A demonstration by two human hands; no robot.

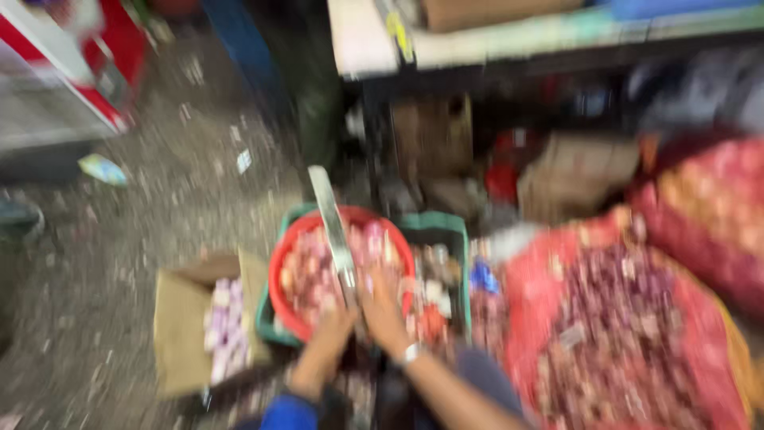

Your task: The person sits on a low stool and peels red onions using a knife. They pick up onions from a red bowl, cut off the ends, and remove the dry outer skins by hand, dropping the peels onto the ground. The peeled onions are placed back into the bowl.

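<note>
Just ahead of our knees, low over the floor, we have both hands meeting at the near rim of a red bowl heaped with small pinkish-purple onions. Our left hand and right hand sit side by side, touching or nearly so, right at the base of a long pale blade. That blade is the thing to watch: its long axis runs almost straight away from us, tilting slightly to the left as it rises over the bowl, so its near end lies between the hands and its far end points off beyond the bowl's far rim. Neither hand is clearly nearer; both crowd the same spot. The picture is badly smeared, so we cannot tell how far the fingers are curled or whether either hand grips the blade or an onion.

The bowl rests in a green crate. To our left stands an open cardboard box with pale peeled onions inside, well apart from the hands. To our right lies a big red mesh sack full of dark onions, nearer our right hand.
</note>
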